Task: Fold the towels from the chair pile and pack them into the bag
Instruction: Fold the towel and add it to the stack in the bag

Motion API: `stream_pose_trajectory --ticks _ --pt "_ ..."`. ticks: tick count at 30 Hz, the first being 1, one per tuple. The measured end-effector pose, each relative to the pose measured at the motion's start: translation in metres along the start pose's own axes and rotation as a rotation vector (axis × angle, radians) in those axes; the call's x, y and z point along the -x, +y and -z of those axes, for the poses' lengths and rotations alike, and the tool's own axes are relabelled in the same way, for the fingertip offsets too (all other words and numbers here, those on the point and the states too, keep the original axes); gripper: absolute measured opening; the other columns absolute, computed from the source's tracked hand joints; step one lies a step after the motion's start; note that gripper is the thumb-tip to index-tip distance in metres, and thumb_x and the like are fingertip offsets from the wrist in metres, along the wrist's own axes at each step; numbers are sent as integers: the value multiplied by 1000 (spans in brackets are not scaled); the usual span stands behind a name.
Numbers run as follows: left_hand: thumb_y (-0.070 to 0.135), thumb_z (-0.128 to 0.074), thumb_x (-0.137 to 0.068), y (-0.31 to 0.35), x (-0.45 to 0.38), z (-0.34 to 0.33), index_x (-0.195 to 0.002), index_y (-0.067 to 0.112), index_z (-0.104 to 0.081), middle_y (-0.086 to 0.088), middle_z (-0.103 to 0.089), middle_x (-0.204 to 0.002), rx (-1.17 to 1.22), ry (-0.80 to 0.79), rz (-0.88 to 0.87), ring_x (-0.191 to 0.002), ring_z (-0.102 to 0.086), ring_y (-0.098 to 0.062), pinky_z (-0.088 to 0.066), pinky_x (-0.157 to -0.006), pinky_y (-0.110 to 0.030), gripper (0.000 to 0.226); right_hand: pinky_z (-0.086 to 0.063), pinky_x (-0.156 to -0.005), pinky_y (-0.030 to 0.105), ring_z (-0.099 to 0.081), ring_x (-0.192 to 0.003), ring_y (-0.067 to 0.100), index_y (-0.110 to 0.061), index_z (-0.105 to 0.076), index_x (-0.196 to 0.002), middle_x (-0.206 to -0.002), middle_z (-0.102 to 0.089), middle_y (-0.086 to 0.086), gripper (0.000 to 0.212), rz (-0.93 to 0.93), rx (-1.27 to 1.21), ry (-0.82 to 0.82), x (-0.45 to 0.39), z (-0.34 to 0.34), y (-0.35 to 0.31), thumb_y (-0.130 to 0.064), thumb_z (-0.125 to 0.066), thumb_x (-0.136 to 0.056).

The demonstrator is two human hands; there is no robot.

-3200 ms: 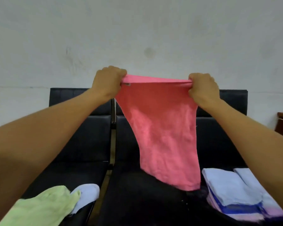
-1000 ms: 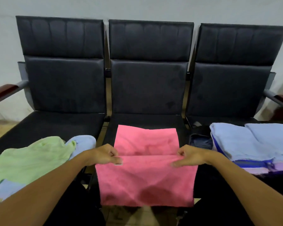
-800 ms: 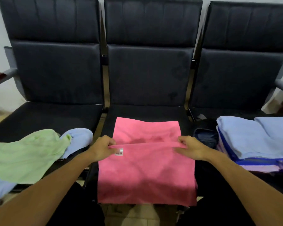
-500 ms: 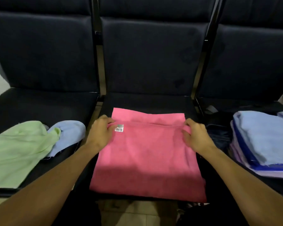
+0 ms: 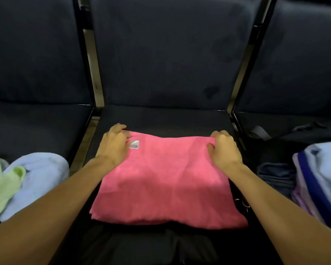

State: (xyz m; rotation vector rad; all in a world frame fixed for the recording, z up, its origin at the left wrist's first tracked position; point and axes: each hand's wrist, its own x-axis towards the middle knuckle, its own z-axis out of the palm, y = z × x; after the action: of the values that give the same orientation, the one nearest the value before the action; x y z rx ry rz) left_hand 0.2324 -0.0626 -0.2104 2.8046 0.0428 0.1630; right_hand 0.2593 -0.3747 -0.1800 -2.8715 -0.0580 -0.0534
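A pink towel (image 5: 166,180) lies folded flat on the middle black chair seat (image 5: 164,117), a small white label near its far left corner. My left hand (image 5: 114,144) grips the towel's far left corner, fingers curled over the edge. At the far right corner my right hand (image 5: 224,150) pinches the folded edge. Loose towels, a green one (image 5: 0,184) and a light blue one (image 5: 40,173), lie on the left chair. A stack of folded blue and purple towels (image 5: 321,178) sits at the right, beside a dark bag (image 5: 275,175).
Three black padded chairs stand in a row with metal bars (image 5: 92,60) between the backs. A grey strap (image 5: 259,131) lies on the right seat behind the bag. The front edge of the middle seat is dark below the pink towel.
The pink towel went from hanging in the air to lying on the middle seat. Both hands carried its near edge forward over the far half, folding it, and now hold the far corners.
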Motion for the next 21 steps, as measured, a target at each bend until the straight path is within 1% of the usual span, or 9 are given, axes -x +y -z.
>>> stream_pose_trajectory --ticks 2,4,6,8,11,13,15,18,21 --pt "8 -57 -94 -6 -3 -5 -119 5 -64 -16 -42 -149 -10 -70 -4 -142 -33 -30 -30 -115 -44 26 -52 -88 40 -57 -112 37 2 -64 -108 -127 -53 18 17 -1 -14 -52 -5 -8 2 -5 -61 -92" --pt "10 -60 -92 -9 -4 -2 -105 6 -66 -14 -48 -141 -8 -97 -27 -132 -44 -30 -37 -109 -43 15 -50 -91 35 -56 -118 35 0 -68 -94 -133 -54 17 7 -14 -53 -69 -6 -11 3 -1 -65 -87" --pt "11 -64 -89 -9 -3 5 -88 9 -64 -9 -52 -121 -3 -113 -28 -109 -54 -26 -45 -95 -40 2 -51 -79 32 -64 -101 34 -15 -59 -64 -109 -64 15 25 -20 -128 -93 -6 -10 4 3 -69 -77" --pt "7 -68 -85 -11 0 9 -75 15 -56 -5 -50 -109 63 -154 -21 -94 -57 -22 -49 -88 -36 17 -52 -69 33 -66 -83 32 -24 -48 -54 -84 -65 10 38 -5 -163 -120 -3 -9 5 1 -70 -72" --pt "4 -72 -81 -12 7 18 -65 23 -52 -3 -57 -93 143 -164 -56 -84 -60 -21 -51 -80 -36 32 -53 -67 38 -62 -80 28 -15 -58 -64 -82 -63 7 20 17 -141 -120 9 0 1 -5 -68 -77" --pt "5 -74 -81 -12 11 28 -66 19 -58 -2 -57 -87 170 -129 -65 -78 -58 -16 -46 -73 -29 26 -50 -70 37 -57 -87 24 -10 -62 -73 -87 -61 5 11 82 -88 -80 17 9 -1 -4 -66 -82" --pt "8 -77 -80 -14 17 38 -69 15 -64 -2 -58 -83 197 -113 -63 -72 -54 -12 -40 -70 -25 19 -49 -75 36 -54 -92 22 -9 -65 -79 -90 -60 5 9 145 -76 -22 25 22 -2 -4 -64 -86" --pt "12 -81 -78 -22 31 51 -67 12 -65 -5 -66 -78 253 -146 1 -71 -61 -20 -48 -68 -31 19 -48 -75 35 -54 -91 20 -8 -70 -90 -92 -62 5 8 161 -112 70 36 41 2 -10 -63 -93" --pt "11 -83 -75 -20 51 66 -66 10 -66 -1 -60 -64 305 -154 20 -56 -53 -6 -43 -57 -18 19 -49 -79 36 -56 -91 21 -8 -75 -95 -91 -66 8 13 172 -191 132 51 52 7 -14 -64 -95"
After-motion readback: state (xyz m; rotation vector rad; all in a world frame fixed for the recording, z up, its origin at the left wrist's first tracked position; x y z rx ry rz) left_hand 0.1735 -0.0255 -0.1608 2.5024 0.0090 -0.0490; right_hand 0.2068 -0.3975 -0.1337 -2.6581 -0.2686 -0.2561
